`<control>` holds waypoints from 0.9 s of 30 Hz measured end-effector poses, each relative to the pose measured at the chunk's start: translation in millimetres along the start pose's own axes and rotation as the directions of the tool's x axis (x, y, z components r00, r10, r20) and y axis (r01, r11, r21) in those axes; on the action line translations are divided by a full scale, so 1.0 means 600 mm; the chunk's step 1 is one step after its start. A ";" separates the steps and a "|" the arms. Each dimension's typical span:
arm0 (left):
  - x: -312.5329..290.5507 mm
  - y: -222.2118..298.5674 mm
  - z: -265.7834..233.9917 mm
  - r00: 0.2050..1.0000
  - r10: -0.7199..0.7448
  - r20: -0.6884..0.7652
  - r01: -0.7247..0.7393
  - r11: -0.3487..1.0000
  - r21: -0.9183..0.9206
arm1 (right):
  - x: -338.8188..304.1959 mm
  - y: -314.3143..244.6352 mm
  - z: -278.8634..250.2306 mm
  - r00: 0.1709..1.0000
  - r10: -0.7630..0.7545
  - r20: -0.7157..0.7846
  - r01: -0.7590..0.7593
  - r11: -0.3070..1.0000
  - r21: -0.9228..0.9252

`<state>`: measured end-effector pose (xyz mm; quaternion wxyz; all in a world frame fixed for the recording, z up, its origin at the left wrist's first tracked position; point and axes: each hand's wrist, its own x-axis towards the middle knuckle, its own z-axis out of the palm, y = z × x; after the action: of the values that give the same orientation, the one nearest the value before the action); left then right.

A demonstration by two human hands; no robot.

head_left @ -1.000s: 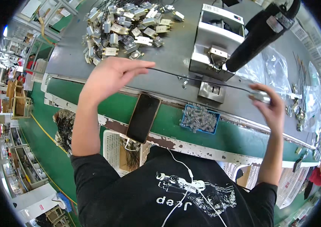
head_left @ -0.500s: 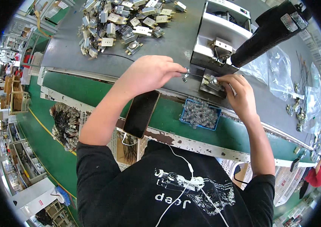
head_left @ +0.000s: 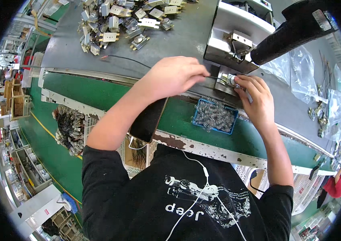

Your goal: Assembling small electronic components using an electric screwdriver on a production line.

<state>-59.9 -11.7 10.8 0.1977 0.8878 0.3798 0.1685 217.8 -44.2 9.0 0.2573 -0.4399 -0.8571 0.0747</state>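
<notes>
My left hand (head_left: 180, 78) pinches a thin black wire (head_left: 128, 59) above the bench edge. One end of the wire trails left across the grey bench, while the other runs to a small metal part (head_left: 231, 79). That part is at the thumb and fingers of my right hand (head_left: 257, 96), which closes on its right side. Beneath it sits a small metal block (head_left: 223, 88) in front of a bench machine (head_left: 224, 56). The machine carries a boxy metal switch-like part (head_left: 242, 39) and a thick black handle (head_left: 289, 38). My fingers hide some of the small part.
A blue tray (head_left: 236, 116) of coiled springs (head_left: 215, 114) sits at the bench's near side. Left of it lies a phone (head_left: 148, 122) with a white cable. Metal components (head_left: 118, 24) are heaped at the far left. Plastic bags (head_left: 301, 74) lie to the right.
My left hand has shifted right, closer to my right hand, drawing the wire along. The small metal piece formerly at its fingertips no longer shows there. My right hand stays by the block.
</notes>
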 end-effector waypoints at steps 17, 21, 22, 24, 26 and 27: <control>0.061 0.046 0.072 0.955 0.175 -0.239 -0.189 0.981 -0.037 | 0.116 -0.017 -0.120 0.693 -0.018 -0.721 0.244 0.947 0.210; 0.061 0.042 0.081 0.956 0.137 -0.259 -0.158 0.986 -0.060 | 0.170 0.084 -0.123 0.911 -0.045 -0.410 0.265 0.825 0.499; 0.060 0.038 0.086 0.956 0.125 -0.264 -0.144 0.988 -0.053 | 0.166 0.042 -0.119 0.873 0.041 -0.485 0.246 0.824 0.511; 0.062 0.032 0.094 0.944 0.141 -0.299 -0.195 0.968 -0.161 | 0.164 0.007 -0.129 0.828 -0.015 -0.561 0.336 0.814 0.475; 0.068 0.032 0.094 0.939 0.162 -0.305 -0.212 0.968 -0.138 | 0.149 -0.001 -0.152 0.834 0.145 -0.532 0.240 0.773 0.587; 0.067 0.032 0.094 0.935 0.181 -0.304 -0.225 0.967 -0.116 | 0.142 0.003 -0.164 0.859 0.173 -0.482 0.207 0.743 0.636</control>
<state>3.4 -6.8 -22.7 0.1867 0.8707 0.2970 0.3448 228.0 14.6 124.2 0.6163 -0.3132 -0.6762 0.2547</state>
